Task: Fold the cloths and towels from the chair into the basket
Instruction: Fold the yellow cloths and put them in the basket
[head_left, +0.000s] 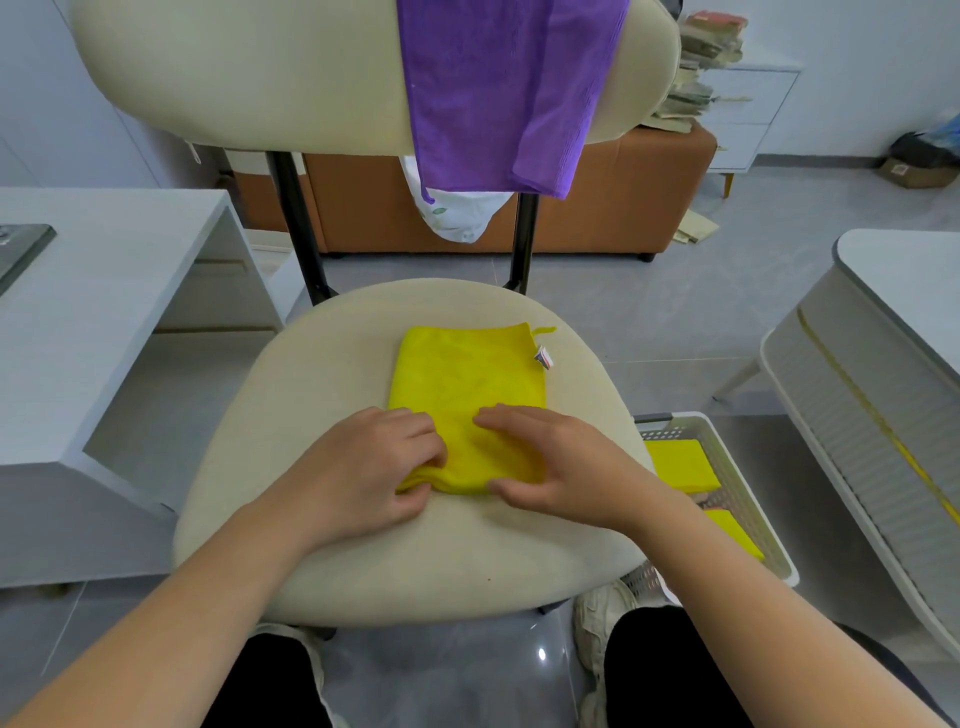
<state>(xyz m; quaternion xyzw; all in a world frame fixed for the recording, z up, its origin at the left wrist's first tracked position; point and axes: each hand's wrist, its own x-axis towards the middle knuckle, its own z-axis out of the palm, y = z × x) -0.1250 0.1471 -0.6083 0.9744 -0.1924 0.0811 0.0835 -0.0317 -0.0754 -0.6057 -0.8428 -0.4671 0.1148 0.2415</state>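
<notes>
On the chair seat (311, 410), left hand (363, 467) pinches yellow cloth (467, 374), right hand (561, 462) spread atop.

Yellow cloth (467, 384), cream chair (363, 545), purple towel (498, 88), white basket (737, 483), orange-brown cabinet (597, 208), grey floor (675, 312).

Bright, even indoor light, soft and from above. The left hand (363, 467) and right hand (561, 462) cast only faint shadows on the seat (322, 519) and cloth (467, 374). A small glare spot sits on the glossy near stool (452, 670). Wide-angle bending curves the backrest (249, 67) and the right table (904, 280). The centre is sharp; the far books (701, 67) look slightly soft.
</notes>
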